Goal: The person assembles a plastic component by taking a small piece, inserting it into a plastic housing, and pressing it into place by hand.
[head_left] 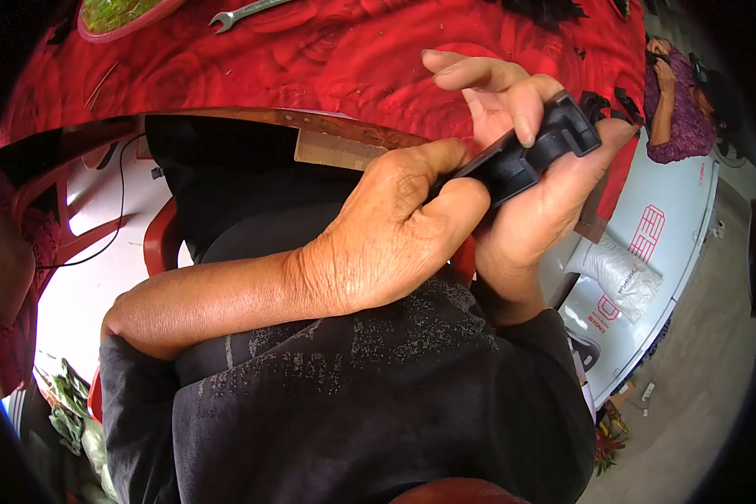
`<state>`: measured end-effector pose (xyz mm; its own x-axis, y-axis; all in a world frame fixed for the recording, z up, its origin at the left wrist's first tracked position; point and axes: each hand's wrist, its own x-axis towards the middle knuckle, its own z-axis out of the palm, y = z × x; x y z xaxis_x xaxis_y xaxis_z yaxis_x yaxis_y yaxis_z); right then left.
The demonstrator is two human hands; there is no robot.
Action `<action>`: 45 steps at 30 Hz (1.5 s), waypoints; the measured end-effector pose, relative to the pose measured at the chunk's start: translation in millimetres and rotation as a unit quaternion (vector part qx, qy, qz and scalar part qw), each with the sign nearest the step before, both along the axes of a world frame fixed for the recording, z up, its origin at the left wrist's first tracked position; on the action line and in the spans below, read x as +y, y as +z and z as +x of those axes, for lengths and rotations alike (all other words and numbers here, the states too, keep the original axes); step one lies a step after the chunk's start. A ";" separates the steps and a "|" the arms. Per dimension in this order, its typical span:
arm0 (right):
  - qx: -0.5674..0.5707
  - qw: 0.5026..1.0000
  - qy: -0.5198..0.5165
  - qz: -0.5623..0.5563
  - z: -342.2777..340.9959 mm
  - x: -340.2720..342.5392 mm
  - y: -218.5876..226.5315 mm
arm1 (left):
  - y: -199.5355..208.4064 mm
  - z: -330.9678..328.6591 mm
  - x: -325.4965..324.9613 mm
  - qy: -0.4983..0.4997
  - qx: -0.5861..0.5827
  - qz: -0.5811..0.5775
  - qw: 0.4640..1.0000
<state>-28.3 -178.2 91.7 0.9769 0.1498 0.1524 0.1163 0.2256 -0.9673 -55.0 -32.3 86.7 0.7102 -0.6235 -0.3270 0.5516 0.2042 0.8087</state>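
I see room over the red cloth (pixel 311 80), left of the black part (pixel 514 170). The left hand (pixel 399 225) blocks its left end, the right hand (pixel 539 206) its right.

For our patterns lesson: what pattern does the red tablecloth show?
The tablecloth shows large roses, red on red; seen in the head view.

Place: home-like workroom
Bench (pixel 298 120): red rose-patterned cloth (pixel 311 71)
Wrench (pixel 248 11): lying on the cloth
Chair (pixel 158 245): red, household-style
Floor (pixel 697 328): plain grey
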 end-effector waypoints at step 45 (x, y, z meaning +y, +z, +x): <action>-0.050 0.593 -0.288 -0.751 31.1 -208.1 -77.4 | -35.7 3.6 6.4 -0.162 -0.256 0.175 0.937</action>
<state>2.8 -386.3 14.3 0.9296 -0.1640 0.3301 -0.1706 -0.9853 -0.0090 -51.4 -25.9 51.0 0.6217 -0.7516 -0.2202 0.0604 -0.2343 0.9703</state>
